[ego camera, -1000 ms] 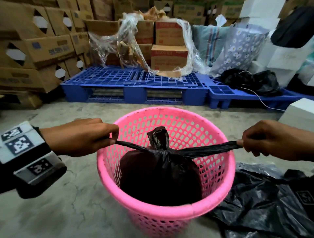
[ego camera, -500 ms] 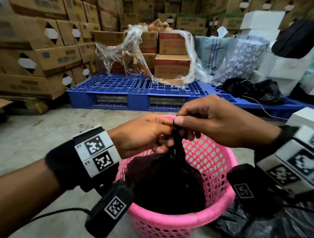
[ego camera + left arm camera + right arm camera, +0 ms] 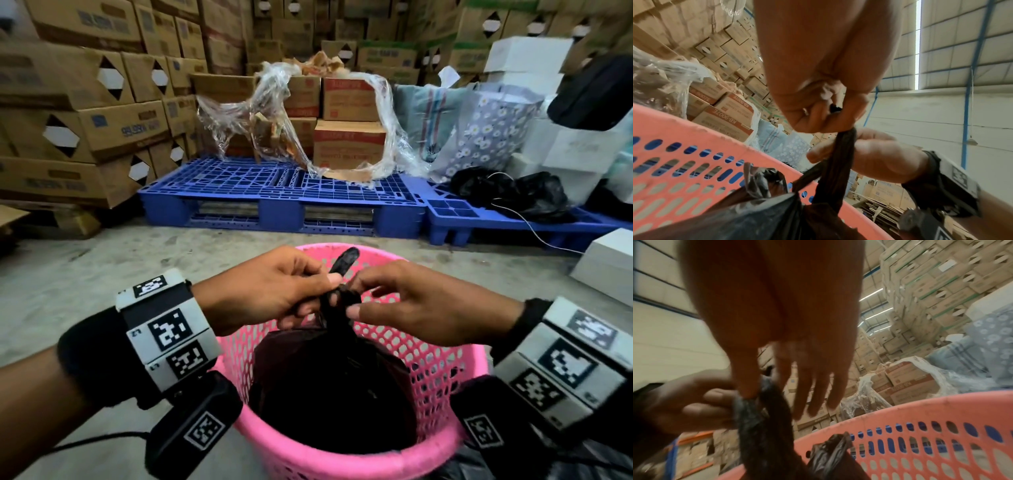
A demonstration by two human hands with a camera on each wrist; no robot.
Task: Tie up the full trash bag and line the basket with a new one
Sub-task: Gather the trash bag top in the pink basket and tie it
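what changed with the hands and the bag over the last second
Both hands came in from either side of the basket, where they were pulling the bag's two ends out sideways, and met above the bag. The left hand now pinches the gathered ends upright; the right hand works them with thumb and fingertips. The bag stayed in the basket, unmoved.
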